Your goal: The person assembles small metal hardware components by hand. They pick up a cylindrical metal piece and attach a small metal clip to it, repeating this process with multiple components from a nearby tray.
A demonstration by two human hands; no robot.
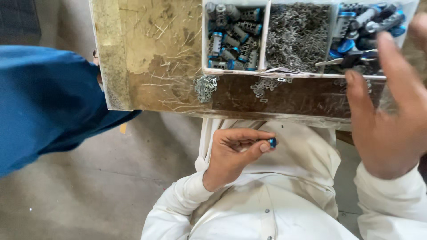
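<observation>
My left hand (233, 153) is closed around a small grey cylindrical part with a blue cap (271, 142), held over my lap just below the table edge. My right hand (387, 111) is raised at the right with its fingers spread and nothing in it, close to the rightmost tray compartment. A white divided tray (265, 44) sits on the table. Its left compartment holds several grey cylinders with blue caps (233, 38). The middle one is full of small metal clips (298, 35). The right one holds blue and grey parts (364, 26).
A worn wooden table (151, 58) has loose metal clips (205, 86) scattered in front of the tray. Another person's blue sleeve (44, 102) fills the left side. A concrete floor (111, 186) lies below.
</observation>
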